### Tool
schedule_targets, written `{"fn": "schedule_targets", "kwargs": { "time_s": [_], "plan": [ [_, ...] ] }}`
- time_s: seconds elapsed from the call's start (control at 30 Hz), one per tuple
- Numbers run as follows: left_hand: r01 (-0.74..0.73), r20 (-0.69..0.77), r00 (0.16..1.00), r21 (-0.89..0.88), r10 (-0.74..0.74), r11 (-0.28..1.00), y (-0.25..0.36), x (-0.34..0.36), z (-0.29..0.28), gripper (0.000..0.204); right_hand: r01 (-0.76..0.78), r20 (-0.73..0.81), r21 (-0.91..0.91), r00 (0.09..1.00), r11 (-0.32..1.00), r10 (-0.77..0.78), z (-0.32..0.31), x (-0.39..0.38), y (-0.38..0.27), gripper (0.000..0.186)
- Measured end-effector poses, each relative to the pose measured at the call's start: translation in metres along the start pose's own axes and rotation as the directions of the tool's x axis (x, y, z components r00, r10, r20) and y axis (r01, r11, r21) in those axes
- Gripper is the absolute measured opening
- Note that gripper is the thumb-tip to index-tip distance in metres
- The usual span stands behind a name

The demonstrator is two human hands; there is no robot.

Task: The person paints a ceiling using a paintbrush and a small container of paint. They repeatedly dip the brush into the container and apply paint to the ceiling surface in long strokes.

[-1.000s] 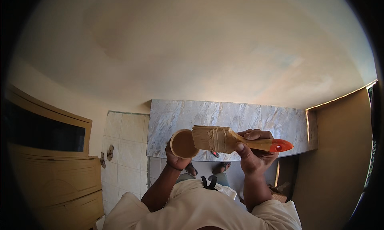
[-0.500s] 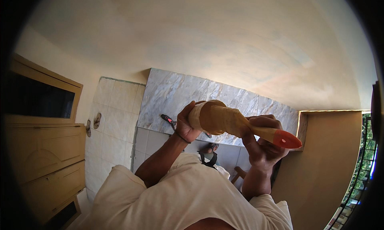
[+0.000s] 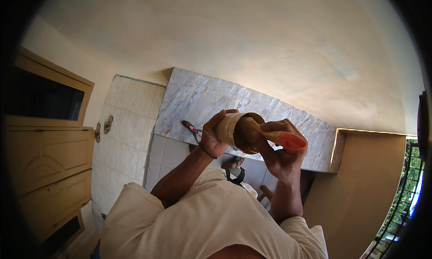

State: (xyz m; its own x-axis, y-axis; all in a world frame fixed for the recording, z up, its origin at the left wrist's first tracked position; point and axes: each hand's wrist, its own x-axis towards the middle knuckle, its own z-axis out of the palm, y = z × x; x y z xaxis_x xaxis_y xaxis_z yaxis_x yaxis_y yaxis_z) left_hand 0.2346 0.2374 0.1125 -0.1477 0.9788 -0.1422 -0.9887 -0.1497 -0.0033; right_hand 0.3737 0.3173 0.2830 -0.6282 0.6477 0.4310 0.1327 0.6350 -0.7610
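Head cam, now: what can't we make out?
All head view:
Brush tip: hidden inside the cup.
Fill level: unclear behind brush and right hand.
Fingers of left hand: mostly behind cup.
Black-and-red item on counter: too small to identify.
Window grille: cut off by picture's dark rim.

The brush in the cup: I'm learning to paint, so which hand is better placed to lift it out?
Probably the right hand: it grips the brush by its handle, with the other end inside the cup. The left hand is around the cup, so it seems better placed to steady it.
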Motion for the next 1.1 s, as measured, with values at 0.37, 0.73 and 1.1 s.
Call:
{"fn": "schedule_targets", "kwargs": {
  "time_s": [0.37,0.73,1.1],
  "plan": [
    [0.01,0.009,1.0,-0.009,-0.01,1.0,-0.002,0.0,-0.003,0.039,0.017,0.096,-0.074,0.995,0.997,-0.01,0.002,-0.005,0.007,0.019],
    [-0.004,-0.064,0.998,0.008,0.005,1.0,-0.004,0.001,-0.006,0.04,-0.274,-0.251,0.357,0.893,0.893,0.375,-0.019,-0.012,-0.001,0.024],
    [0.036,-0.071,0.997,-0.017,-0.037,0.999,-0.007,0.001,-0.01,0.045,-0.293,-0.263,0.489,0.848,0.821,0.46,-0.028,-0.024,0.007,0.022]
  ]
}}
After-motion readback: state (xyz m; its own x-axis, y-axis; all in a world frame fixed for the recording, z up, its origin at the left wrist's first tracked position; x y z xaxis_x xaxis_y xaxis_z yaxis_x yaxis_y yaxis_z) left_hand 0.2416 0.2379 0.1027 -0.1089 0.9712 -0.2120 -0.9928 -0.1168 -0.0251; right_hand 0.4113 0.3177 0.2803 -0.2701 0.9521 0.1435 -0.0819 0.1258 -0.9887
